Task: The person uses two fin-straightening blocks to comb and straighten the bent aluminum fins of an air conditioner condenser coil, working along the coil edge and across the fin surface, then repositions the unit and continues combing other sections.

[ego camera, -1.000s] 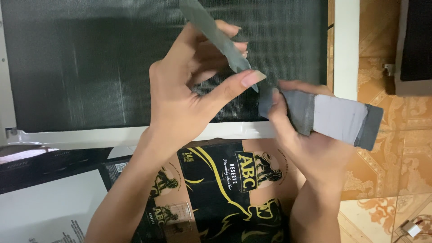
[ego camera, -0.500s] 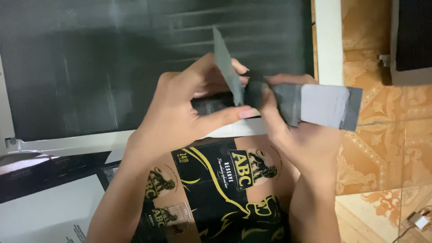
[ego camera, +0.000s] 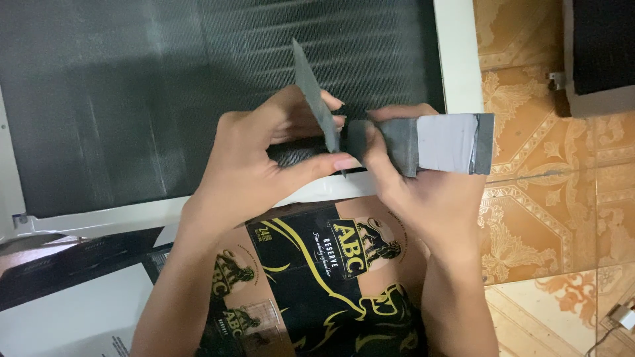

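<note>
— Left hand (ego camera: 254, 162)?
— Closed on a thin grey strip (ego camera: 312, 92), thumb pressed along the lower end, other fingers (ego camera: 331, 102) curled behind it. Standing nearly upright, tilted a little to the left, pointed tip up.

— And the right hand (ego camera: 423, 192)?
— Wrapped around a grey block (ego camera: 430, 144), thumb on the near face, fingers folded over the far side. Lying level, left end dark and rough, middle paler and smooth, right end dark again and sticking out past the hand.

— Touching?
— Yes: lower end of the strip right against the block's left end, both held up in the air, between the two hands.

— Behind them?
— A wide dark mesh panel (ego camera: 132, 99) in a white frame (ego camera: 456, 53), flat on the floor.

— Below?
— A flattened black and brown cardboard box (ego camera: 317, 277) with gold print, under the forearms. White sheet (ego camera: 73, 311) at the lower left.

— To the right?
— Patterned orange floor tiles (ego camera: 549, 218); a dark box (ego camera: 602, 46) at the top corner, well apart; a small white plug (ego camera: 623, 317) near the bottom edge.
</note>
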